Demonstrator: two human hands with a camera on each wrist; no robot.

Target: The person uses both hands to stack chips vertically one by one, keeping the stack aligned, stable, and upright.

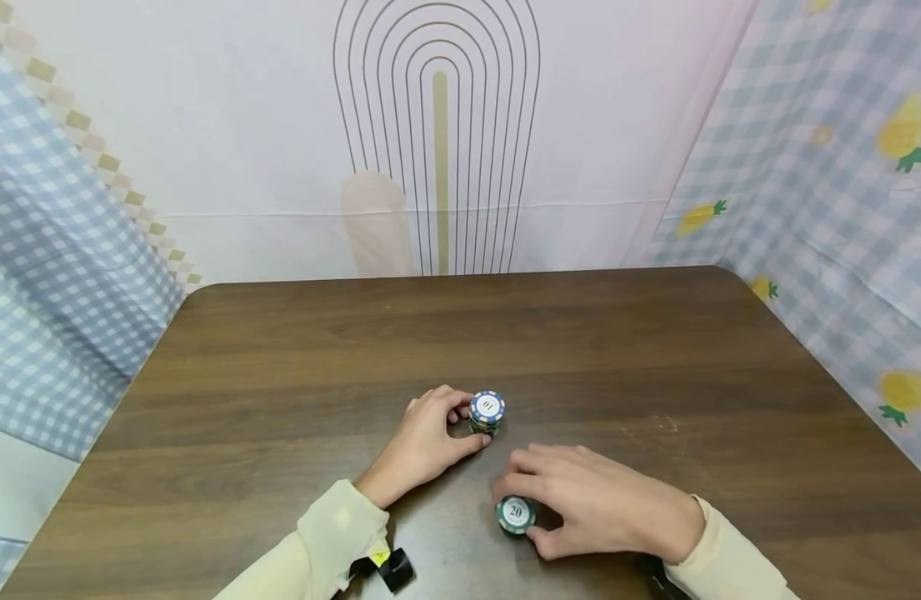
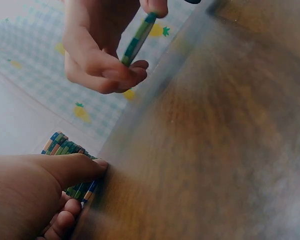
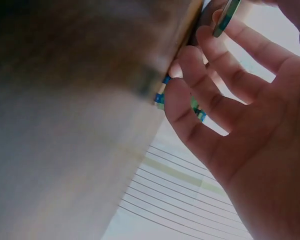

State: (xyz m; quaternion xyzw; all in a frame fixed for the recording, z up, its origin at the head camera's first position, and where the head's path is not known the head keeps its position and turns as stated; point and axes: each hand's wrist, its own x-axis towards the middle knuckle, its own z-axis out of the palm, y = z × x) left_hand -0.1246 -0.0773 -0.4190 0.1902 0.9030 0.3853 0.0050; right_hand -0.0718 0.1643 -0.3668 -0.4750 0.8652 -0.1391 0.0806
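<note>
A short stack of poker chips (image 1: 488, 407) stands upright on the wooden table, topped by a blue-and-white chip marked 10. My left hand (image 1: 424, 435) holds this stack from its left side, thumb in front and fingers behind. In the left wrist view the stack (image 2: 60, 144) shows mixed green, blue and tan edges, partly covered by the thumb. Nearer to me, my right hand (image 1: 591, 506) pinches a single green poker chip (image 1: 516, 514) marked 20 between thumb and fingers. Seen from the left wrist, that green chip (image 2: 139, 40) is tilted on edge and raised off the table.
The brown wooden table (image 1: 280, 358) has rounded far corners. Behind it hangs a white cloth (image 1: 265, 150) with arch lines. Checkered cloths drape at the left (image 1: 70, 250) and right (image 1: 820, 200). A black strap device (image 1: 396, 571) sits at my left wrist.
</note>
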